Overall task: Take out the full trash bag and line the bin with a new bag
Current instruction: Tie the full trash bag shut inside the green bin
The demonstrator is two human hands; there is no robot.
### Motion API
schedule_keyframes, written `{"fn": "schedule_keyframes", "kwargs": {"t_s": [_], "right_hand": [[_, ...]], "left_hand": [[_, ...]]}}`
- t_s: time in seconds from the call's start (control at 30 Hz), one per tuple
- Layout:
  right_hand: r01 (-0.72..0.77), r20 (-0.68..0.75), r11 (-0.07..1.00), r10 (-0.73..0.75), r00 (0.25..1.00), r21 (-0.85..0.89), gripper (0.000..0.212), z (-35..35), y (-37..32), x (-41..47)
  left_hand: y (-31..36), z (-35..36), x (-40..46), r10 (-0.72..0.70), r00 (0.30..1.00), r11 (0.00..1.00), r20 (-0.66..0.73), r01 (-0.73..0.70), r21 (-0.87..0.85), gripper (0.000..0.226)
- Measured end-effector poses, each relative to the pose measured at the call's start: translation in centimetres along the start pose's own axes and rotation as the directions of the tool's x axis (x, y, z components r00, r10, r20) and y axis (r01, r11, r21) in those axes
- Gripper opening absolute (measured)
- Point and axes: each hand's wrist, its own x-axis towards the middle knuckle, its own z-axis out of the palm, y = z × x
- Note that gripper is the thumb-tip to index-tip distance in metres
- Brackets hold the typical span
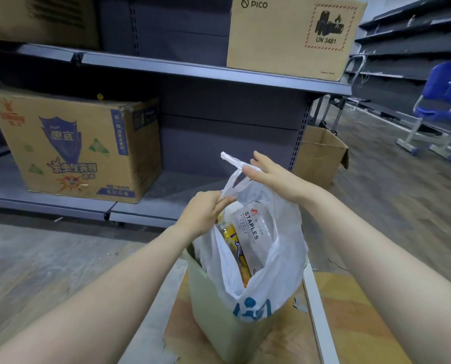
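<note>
A white plastic trash bag (274, 271) with blue print stands in a pale green bin (208, 306) on a cardboard sheet. Inside the bag I see a yellow bottle (235, 245) and a white STAPLES packet (253, 229). My left hand (203, 214) grips the bag's near handle at its left rim. My right hand (269, 172) pinches the other handle, which stretches up and left to a loose end. Both handles are pulled up above the bin.
Grey metal shelving (193, 67) runs across the back with a printed cardboard box (77, 145) at lower left and a PICO box (292, 35) above. An open carton (321, 153) stands on the floor to the right. A blue chair (442, 101) is far right.
</note>
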Motion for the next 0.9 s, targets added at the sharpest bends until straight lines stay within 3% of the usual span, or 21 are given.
{"fn": "schedule_keyframes", "kwargs": {"t_s": [0.1,0.2,0.33,0.4,0.53,0.63,0.8,0.9], "right_hand": [[-0.007,-0.052,1.0,0.006,0.999,-0.025,0.087,1.1,1.0,0.9],[0.12,-0.035,0.981,-0.126,0.991,-0.152,0.061,2.7,1.1,0.8],[0.254,0.011,0.921,-0.263,0.965,-0.297,0.047,4.7,1.4,-0.1],[0.301,0.002,0.88,-0.323,0.946,-0.367,0.038,5.4,1.9,-0.3],[0.313,-0.056,0.853,-0.368,0.928,-0.418,0.071,5.9,3.1,-0.4],[0.325,-0.086,0.822,-0.408,0.909,-0.467,0.075,5.7,3.9,-0.5],[0.373,-0.232,0.831,-0.491,0.84,-0.412,0.036,5.8,4.2,-0.9],[0.396,-0.348,0.841,-0.52,0.78,-0.369,0.034,6.0,4.4,-0.8]], "left_hand": [[0.0,0.7,-0.3,0.033,0.998,0.997,-0.055,-0.037,-0.069,0.077],[-0.8,1.0,-0.8,0.015,0.992,0.987,-0.123,-0.035,-0.159,0.089],[-1.5,0.8,-1.2,0.001,0.988,0.97,-0.157,-0.04,-0.241,0.109],[-1.3,0.8,-1.4,0.024,0.984,0.972,-0.175,-0.064,-0.227,0.107],[-1.9,1.0,-1.5,0.083,0.982,0.982,-0.171,-0.11,-0.153,0.104],[-2.2,1.0,-1.7,0.135,0.979,0.987,-0.155,-0.147,-0.069,0.103],[-2.0,1.0,-2.2,0.189,0.955,0.982,-0.229,-0.187,0.03,0.073],[-2.0,1.2,-2.1,0.195,0.945,0.981,-0.261,-0.19,0.047,0.074]]}}
